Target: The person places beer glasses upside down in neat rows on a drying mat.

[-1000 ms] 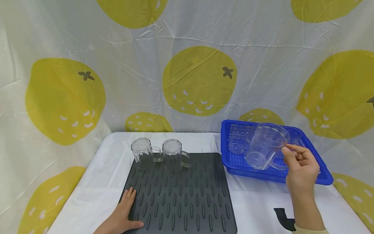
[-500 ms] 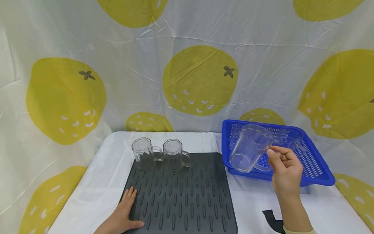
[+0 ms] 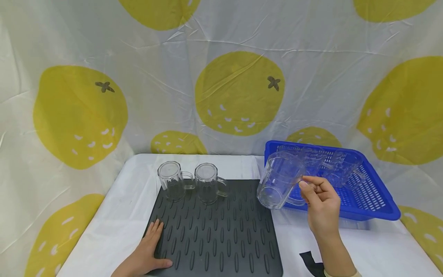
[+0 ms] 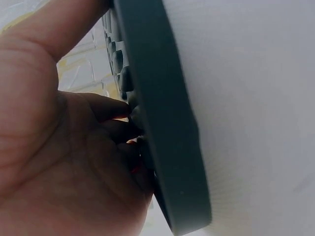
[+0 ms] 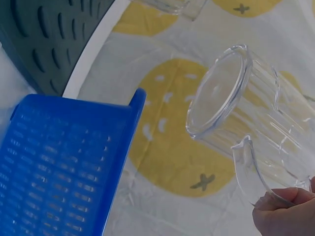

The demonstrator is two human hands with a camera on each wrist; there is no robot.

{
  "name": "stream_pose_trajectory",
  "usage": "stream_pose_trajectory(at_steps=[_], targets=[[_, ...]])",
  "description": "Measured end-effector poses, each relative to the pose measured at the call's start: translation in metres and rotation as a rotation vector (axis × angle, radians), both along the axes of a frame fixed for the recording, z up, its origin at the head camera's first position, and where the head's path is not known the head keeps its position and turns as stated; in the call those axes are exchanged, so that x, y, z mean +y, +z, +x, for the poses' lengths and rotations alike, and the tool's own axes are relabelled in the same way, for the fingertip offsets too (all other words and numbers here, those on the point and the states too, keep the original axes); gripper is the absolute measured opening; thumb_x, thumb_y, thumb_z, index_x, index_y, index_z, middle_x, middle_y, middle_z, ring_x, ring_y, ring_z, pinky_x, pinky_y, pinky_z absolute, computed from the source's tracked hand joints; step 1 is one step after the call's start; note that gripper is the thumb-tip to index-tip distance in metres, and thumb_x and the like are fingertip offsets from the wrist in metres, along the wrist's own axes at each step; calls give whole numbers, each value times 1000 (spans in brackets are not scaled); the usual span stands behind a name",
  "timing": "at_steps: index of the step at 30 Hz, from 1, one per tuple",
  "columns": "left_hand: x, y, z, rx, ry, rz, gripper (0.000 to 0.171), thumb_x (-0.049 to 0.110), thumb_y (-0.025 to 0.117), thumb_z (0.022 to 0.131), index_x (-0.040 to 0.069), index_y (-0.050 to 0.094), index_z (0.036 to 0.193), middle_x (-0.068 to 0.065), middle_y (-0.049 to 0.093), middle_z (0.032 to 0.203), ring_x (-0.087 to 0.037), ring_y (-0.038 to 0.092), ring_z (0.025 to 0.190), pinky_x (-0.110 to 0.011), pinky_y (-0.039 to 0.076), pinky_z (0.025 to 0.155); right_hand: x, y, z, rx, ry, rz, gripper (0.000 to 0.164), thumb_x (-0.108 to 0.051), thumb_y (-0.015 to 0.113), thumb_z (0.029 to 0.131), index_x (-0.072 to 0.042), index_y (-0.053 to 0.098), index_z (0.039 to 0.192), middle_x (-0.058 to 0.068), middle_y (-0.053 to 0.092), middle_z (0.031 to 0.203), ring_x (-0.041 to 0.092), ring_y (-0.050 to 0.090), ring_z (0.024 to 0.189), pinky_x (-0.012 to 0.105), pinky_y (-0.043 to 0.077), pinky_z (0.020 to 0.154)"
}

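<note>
My right hand (image 3: 323,204) pinches the handle of a clear glass mug (image 3: 278,181), which is tilted and held up between the blue basket and the dark mat. In the right wrist view the thumb and fingers grip the handle of this glass mug (image 5: 246,105). My left hand (image 3: 147,246) rests on the left edge of the ridged dark grey mat (image 3: 221,231), fingers spread and straight. The left wrist view shows the hand (image 4: 64,147) against the edge of the mat (image 4: 162,123). Two glass mugs (image 3: 173,182) (image 3: 207,184) stand upside down at the mat's far left.
A blue plastic basket (image 3: 380,192) stands at the right, with several clear glass mugs (image 3: 340,165) inside. White cloth (image 3: 114,215) covers the table, and a lemon-print curtain (image 3: 159,96) hangs behind. A black strap (image 3: 311,263) dangles by the right wrist.
My right hand has carried the glass mug leftward, from over the basket to the mat's right edge. The left hand has stayed in place on the mat.
</note>
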State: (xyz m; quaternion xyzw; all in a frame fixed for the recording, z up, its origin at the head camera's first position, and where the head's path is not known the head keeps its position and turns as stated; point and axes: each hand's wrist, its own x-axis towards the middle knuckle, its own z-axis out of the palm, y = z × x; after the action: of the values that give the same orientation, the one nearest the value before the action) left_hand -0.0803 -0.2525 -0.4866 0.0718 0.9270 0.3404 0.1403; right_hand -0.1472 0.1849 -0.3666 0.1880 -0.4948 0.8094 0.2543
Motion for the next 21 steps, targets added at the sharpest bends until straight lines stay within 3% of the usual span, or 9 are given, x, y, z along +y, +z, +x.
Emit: stream_pose_trajectory(at_steps=[4, 11, 17, 21], targets=[[0, 0, 0, 9, 1, -2, 122, 41, 87, 70, -14, 13, 149, -35, 1, 155, -54, -6, 141, -72, 8, 105, -9, -1, 2, -41, 7, 41, 24, 21, 46, 91, 6, 63, 99, 2, 48, 66, 15, 40, 60, 24, 35, 55], [0, 1, 0, 11, 18, -5, 125, 42, 88, 67, -14, 14, 149, -35, 2, 155, -54, -5, 141, -72, 9, 105, -22, -12, 5, 26, 152, 57, 30, 22, 42, 92, 5, 63, 103, 2, 52, 71, 15, 40, 63, 27, 34, 58], [1, 2, 1, 10, 17, 17, 124, 40, 89, 67, -14, 14, 149, -35, 2, 155, -54, -5, 141, -72, 9, 105, -30, -23, 5, 46, 201, 37, 32, 24, 40, 91, 6, 62, 105, 1, 53, 73, 15, 39, 63, 31, 26, 58], [1, 4, 1, 12, 18, 13, 123, 40, 89, 68, -14, 14, 149, -35, 3, 155, -54, -5, 141, -72, 9, 105, -35, -29, 5, 52, 225, 35, 33, 24, 40, 92, 5, 63, 106, 0, 56, 76, 14, 40, 63, 28, 29, 57]])
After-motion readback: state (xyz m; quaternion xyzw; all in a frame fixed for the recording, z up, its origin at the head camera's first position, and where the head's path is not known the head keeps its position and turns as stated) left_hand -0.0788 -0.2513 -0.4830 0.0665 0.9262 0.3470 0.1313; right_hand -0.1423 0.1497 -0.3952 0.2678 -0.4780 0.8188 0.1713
